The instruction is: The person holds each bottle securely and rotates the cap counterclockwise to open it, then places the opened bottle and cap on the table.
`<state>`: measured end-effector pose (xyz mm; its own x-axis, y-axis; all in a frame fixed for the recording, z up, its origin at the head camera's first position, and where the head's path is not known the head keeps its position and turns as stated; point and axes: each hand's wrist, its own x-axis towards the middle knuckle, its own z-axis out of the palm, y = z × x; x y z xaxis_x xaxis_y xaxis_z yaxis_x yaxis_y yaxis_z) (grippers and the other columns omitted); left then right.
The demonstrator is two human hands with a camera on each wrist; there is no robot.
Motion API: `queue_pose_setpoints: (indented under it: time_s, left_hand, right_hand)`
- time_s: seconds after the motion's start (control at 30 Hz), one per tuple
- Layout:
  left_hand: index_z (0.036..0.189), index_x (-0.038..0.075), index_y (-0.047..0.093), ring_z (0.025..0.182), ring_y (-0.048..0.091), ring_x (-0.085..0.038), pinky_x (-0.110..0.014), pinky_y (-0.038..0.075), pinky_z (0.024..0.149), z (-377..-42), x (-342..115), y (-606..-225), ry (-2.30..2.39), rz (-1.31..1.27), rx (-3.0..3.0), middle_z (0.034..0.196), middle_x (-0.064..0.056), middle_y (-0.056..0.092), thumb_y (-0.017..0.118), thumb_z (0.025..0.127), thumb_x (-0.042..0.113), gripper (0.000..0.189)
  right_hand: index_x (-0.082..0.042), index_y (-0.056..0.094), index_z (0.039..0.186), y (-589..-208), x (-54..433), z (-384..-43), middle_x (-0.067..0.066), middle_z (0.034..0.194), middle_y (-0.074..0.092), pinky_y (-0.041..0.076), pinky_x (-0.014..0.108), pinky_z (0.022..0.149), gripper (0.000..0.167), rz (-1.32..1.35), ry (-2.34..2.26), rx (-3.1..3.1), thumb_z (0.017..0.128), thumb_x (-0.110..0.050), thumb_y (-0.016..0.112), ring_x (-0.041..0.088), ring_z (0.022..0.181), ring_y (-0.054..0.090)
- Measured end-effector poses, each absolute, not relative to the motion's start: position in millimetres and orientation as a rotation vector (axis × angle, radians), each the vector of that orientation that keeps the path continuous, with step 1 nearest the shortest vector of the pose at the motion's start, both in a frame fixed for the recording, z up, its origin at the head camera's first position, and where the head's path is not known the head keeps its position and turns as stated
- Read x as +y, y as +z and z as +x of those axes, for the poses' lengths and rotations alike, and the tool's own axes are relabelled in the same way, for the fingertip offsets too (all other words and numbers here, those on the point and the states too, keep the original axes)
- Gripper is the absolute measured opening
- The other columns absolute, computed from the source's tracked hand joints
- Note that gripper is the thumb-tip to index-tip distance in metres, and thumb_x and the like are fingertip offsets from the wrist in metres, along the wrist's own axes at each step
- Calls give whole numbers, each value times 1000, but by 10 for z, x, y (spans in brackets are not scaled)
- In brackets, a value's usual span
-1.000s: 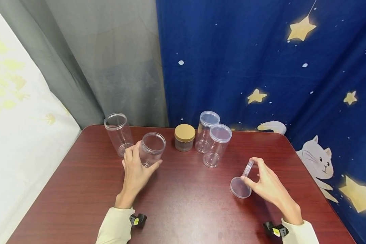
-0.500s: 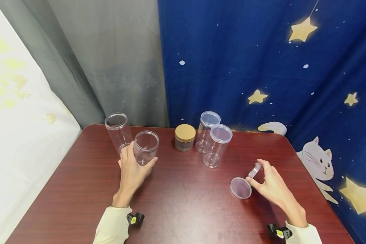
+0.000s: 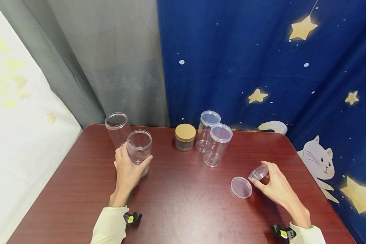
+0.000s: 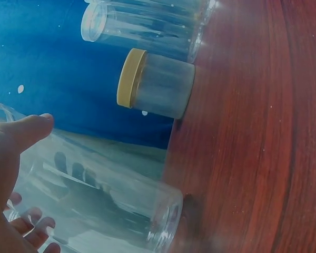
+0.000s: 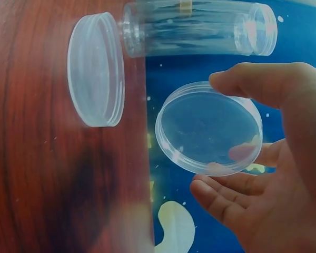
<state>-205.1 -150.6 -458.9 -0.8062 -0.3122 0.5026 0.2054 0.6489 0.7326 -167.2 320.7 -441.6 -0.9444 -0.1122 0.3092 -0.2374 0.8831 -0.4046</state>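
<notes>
My left hand (image 3: 127, 174) grips a clear, lidless jar (image 3: 140, 142) round its side, thumb on the right and fingers on the left. In the left wrist view this jar (image 4: 121, 197) has its base close to the table; whether it touches I cannot tell. Behind it stands another lidless clear jar (image 3: 116, 127). My right hand (image 3: 279, 189) pinches a clear round lid (image 3: 258, 173) by its rim, tilted above the table. The right wrist view shows the lid (image 5: 208, 132) between thumb and fingers. A second clear lid (image 3: 241, 187) lies on the table beside it.
Two tall clear jars with lids, a rear one (image 3: 205, 135) and a front one (image 3: 217, 149), stand right of a short jar with a gold lid (image 3: 185, 133). Curtains (image 3: 201, 67) hang behind the reddish-brown table (image 3: 186, 210).
The left hand has moved left with its jar, nearer the back-left jar. The right hand has shifted slightly right, away from the lying lid, and turned its lid from edge-on to a flatter tilt.
</notes>
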Motion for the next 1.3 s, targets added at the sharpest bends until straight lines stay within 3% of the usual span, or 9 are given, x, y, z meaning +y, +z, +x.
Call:
queue_pose_setpoints:
  time_s: [0.23,0.93,1.3]
  left_hand:
    - [141,-1,40,120,41,-40,-58,29,90,-2056,-1530,-4609,-1126,97,-2261,129,-24,42,92,66,27,96]
    - [143,-1,35,117,43,-42,-57,27,91,-2048,-1598,-4667,-1196,165,-2270,128,-23,42,89,70,25,94]
    - [148,1,28,128,38,-40,-60,26,98,-2051,-1641,-4667,-1226,211,-2281,137,-24,39,89,70,29,103]
  right_hand:
    - [8,45,132,-4454,3269,-1665,29,125,48,43,62,90,73,254,681,-2825,73,-16,81,43,108,52]
    - [10,41,135,-4710,3521,-1648,33,124,49,43,65,92,78,140,676,-2893,78,-25,80,48,111,52]
    - [13,43,134,-4787,3561,-1628,34,121,53,44,62,90,80,137,656,-2938,78,-31,80,46,109,54]
